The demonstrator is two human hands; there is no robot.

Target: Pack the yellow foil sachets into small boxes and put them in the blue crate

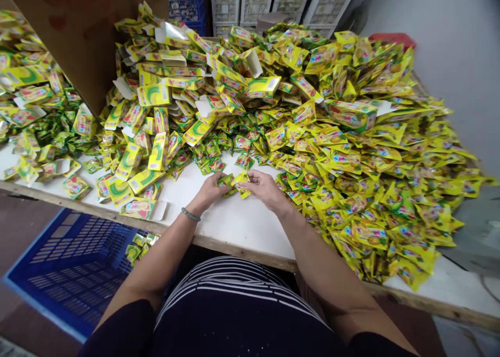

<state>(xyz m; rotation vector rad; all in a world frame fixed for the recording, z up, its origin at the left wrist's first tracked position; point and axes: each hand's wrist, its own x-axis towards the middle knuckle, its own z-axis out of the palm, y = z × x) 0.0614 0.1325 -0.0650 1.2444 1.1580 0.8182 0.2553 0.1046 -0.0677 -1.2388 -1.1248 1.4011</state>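
Over the near edge of the table [242,249], my forearms reach in, the left one hiding part of a blue crate [70,266] that sits below with a few yellow-and-green packs [135,253] inside. A bracelet [190,215] circles my left wrist. A little in from that edge, on the bare white strip, my left hand [213,189] is partly curled, thumb and fingers closed on a small green packet [225,183]. Just beside it my right hand [266,186] pinches a yellow packet [242,184]; whether the two packets touch, I can't tell. Left of my hands, small cartons [155,151] lie jumbled almost to the near edge, some with flaps open. Beyond my fingers are loose green packets [214,151], and a heap of yellow packets [359,203] covers the right side and spills to the near edge. Toward the far left corner, a tilted cardboard panel [86,29] stands among the cartons, blocking some from view. Behind the far edge rise stacked white crates [255,5] and a blue stack [187,3].
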